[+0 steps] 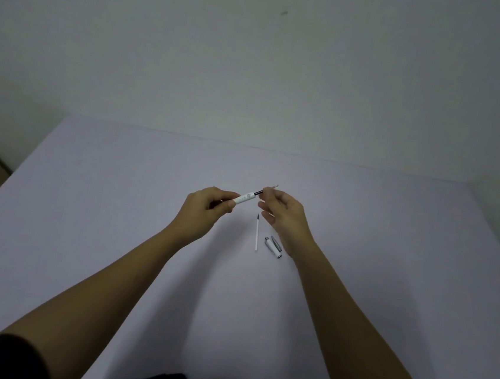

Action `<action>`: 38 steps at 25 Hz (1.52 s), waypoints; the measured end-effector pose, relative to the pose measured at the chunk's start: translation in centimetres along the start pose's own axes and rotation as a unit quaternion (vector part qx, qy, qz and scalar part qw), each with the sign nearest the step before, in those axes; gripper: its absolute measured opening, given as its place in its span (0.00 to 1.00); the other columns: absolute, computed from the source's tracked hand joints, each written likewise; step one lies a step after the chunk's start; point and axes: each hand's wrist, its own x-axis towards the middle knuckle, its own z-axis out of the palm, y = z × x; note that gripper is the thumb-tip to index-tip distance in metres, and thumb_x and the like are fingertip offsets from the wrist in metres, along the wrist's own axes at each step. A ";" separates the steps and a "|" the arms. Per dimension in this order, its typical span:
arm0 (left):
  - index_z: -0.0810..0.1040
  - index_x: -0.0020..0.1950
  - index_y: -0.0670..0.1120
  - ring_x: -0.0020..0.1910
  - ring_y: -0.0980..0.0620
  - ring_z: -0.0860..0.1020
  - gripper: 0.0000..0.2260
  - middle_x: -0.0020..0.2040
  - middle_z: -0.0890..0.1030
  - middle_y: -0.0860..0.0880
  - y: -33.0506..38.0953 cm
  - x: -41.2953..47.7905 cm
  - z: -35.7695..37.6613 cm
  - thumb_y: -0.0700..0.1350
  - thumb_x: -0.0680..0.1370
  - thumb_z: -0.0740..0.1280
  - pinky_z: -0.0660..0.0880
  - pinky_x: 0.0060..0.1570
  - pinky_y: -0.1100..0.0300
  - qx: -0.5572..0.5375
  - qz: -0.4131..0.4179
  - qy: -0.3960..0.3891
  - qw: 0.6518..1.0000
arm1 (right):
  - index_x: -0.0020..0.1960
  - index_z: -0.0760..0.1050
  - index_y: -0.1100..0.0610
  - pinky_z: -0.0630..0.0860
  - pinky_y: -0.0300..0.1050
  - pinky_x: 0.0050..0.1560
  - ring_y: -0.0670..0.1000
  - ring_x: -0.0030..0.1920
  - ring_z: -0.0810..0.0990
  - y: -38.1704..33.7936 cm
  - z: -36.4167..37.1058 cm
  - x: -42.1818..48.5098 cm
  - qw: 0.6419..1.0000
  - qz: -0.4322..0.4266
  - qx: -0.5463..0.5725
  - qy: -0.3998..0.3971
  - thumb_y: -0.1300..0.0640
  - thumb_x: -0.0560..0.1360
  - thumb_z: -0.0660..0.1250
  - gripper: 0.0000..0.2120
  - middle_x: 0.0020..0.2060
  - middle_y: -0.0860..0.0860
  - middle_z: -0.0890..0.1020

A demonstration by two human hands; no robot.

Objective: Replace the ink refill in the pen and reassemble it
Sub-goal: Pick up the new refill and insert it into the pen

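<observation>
My left hand [208, 206] grips a white pen barrel [244, 198] held above the table, pointing up and to the right. A dark refill [258, 193] sticks out of the barrel's right end, and my right hand [283, 213] pinches it with thumb and forefinger; a thin tip shows past the fingers. On the table below lies a second thin white refill [257, 233] with a dark tip, almost upright in the view. Beside it, near my right wrist, lies the white pen cap section [273, 246] with a metal clip.
The work surface is a pale lilac table [117, 206] set against a plain wall. Its left edge drops to a darker floor. Dark clothing shows at the bottom of the view.
</observation>
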 end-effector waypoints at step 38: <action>0.81 0.55 0.50 0.42 0.53 0.75 0.09 0.45 0.81 0.48 -4.2 1.8 1.3 0.43 0.78 0.64 0.68 0.37 0.70 0.013 -0.084 -0.031 0.996 | 0.46 0.76 0.58 0.80 0.31 0.39 0.42 0.41 0.83 2.9 -4.2 5.7 0.991 0.047 0.078 0.096 0.63 0.76 0.65 0.01 0.41 0.52 0.82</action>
